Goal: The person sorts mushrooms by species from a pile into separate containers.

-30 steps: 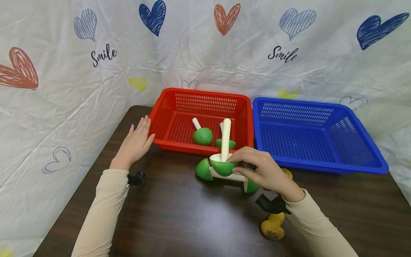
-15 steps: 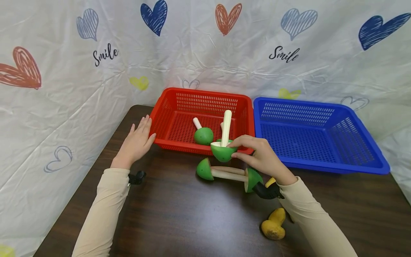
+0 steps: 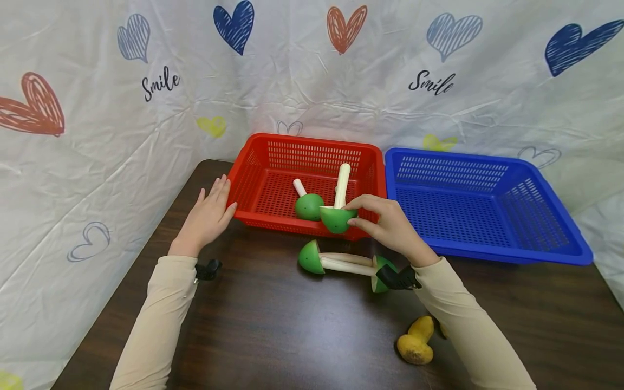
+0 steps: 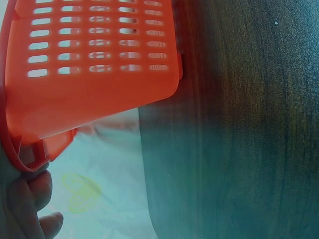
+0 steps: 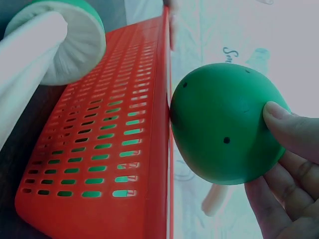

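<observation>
My right hand (image 3: 385, 219) pinches a toy mushroom (image 3: 337, 220) by its green, black-dotted cap, stem pointing up, over the front rim of the red basket (image 3: 278, 221). In the right wrist view the thumb presses one side of the cap (image 5: 227, 129) and the fingers the other. My left hand (image 3: 207, 214) rests with straight fingers on the basket's left rim; its fingertips show at the rim in the left wrist view. Inside the basket lies another green mushroom (image 3: 309, 207); one more behind the held cap is mostly hidden.
Two green mushrooms lie on the dark table before the red basket, one cap (image 3: 311, 257) at the left, the other (image 3: 382, 271) partly behind the wrist strap. A yellow mushroom (image 3: 415, 346) lies nearer, another yellow piece beside the right sleeve. A blue basket (image 3: 492, 252) stands at the right.
My right hand has lifted the held mushroom up and away from the pair on the table, forward to the red basket's front rim. The left hand stays on the rim.
</observation>
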